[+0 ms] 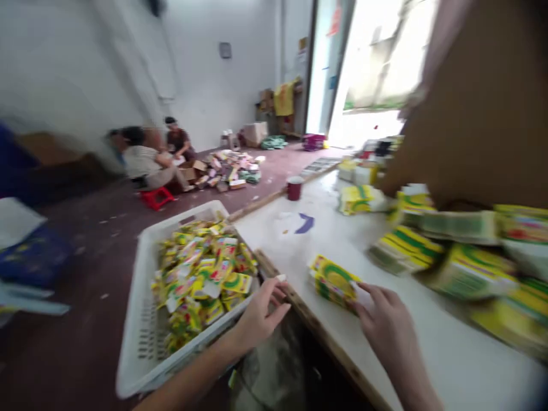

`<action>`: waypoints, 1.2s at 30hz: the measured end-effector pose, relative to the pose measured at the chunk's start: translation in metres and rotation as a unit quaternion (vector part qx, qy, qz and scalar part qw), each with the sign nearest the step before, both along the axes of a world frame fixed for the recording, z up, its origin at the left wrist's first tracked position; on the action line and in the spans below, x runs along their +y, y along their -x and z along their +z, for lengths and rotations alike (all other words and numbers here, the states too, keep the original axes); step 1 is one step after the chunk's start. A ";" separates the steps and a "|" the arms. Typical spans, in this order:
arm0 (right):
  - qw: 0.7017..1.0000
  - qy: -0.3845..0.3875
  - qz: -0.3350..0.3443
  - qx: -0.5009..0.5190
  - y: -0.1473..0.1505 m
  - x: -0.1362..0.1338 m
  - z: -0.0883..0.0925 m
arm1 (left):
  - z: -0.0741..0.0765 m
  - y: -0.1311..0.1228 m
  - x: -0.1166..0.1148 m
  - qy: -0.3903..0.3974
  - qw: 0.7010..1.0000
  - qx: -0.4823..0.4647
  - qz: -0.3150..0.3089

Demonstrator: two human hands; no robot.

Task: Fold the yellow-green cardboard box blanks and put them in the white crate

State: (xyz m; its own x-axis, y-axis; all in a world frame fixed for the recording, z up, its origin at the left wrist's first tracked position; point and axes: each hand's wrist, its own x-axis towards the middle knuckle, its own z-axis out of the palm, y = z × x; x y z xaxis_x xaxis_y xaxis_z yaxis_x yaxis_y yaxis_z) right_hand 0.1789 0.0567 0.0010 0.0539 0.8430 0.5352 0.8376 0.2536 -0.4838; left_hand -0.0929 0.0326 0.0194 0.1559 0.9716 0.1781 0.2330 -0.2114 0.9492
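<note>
My right hand (pixel 385 319) is closed on the white end of a yellow and green packet (pixel 334 279), which lies on the white table (pixel 295 251). At the table's wooden edge my left hand (pixel 265 308) has its fingers curled, the thumb apart from them; a small white bit shows at a fingertip. Left of it stands a white plastic basket (pixel 132 308) heaped with small yellow, green and red packets (pixel 205 274).
Stacks of flat yellow and green packaging (pixel 466 271) cover the table's right side. A dark red cup (pixel 294 188) and a purple scrap (pixel 304 224) are further back. People (pixel 145 160) sit by a pile of boxes (pixel 233 170) on the floor.
</note>
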 end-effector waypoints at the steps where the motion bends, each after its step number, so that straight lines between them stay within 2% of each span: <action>1: 1.000 0.005 -0.016 0.009 -0.005 -0.003 0.001 | -0.004 -0.007 -0.001 -0.010 0.999 0.038 -0.035; 3: 0.997 0.011 -0.063 0.053 -0.010 -0.007 0.005 | -0.014 -0.016 0.000 -0.014 0.991 0.101 -0.092; 5: 0.993 0.025 -0.085 0.079 -0.011 -0.011 0.010 | -0.025 -0.022 -0.001 -0.046 0.978 0.163 -0.118; 7: 0.992 0.039 -0.083 0.084 -0.008 -0.014 0.013 | -0.038 -0.023 -0.003 -0.095 0.967 0.221 -0.083; 9: 0.993 0.051 -0.070 0.080 -0.002 -0.015 0.015 | -0.053 -0.017 -0.006 -0.122 0.953 0.277 -0.015; 11: 0.994 0.065 -0.055 0.074 0.005 -0.015 0.015 | -0.067 -0.008 -0.007 -0.094 0.930 0.354 0.021; 14: 0.994 0.095 -0.037 0.050 0.017 -0.011 0.014 | -0.083 0.006 -0.006 -0.027 0.889 0.456 -0.007; 16: 0.992 0.117 -0.031 0.033 0.023 -0.009 0.013 | -0.086 0.010 -0.004 -0.003 0.878 0.477 -0.033; 21: 0.989 0.145 -0.025 0.019 0.030 -0.005 0.014 | -0.075 0.008 -0.005 0.050 0.868 0.483 -0.102; 25: 0.988 0.141 -0.036 0.044 0.032 -0.004 0.013 | -0.060 0.017 -0.029 0.106 0.849 0.477 -0.200; 29: 0.985 0.127 -0.046 0.103 0.032 -0.004 0.010 | -0.037 0.030 -0.041 0.193 0.853 0.421 -0.238; 31: 0.982 0.120 -0.044 0.140 0.031 -0.004 0.011 | -0.024 0.029 -0.034 0.224 0.871 0.363 -0.245; 33: 0.977 0.112 -0.035 0.181 0.029 -0.006 0.016 | -0.012 0.020 -0.022 0.220 0.910 0.265 -0.233; 35: 0.971 0.102 -0.020 0.216 0.030 -0.011 0.025 | -0.003 0.002 -0.010 0.191 0.962 0.093 -0.172; 36: 0.967 0.098 -0.006 0.235 0.032 -0.015 0.030 | 0.000 -0.009 -0.006 0.166 0.978 -0.013 -0.128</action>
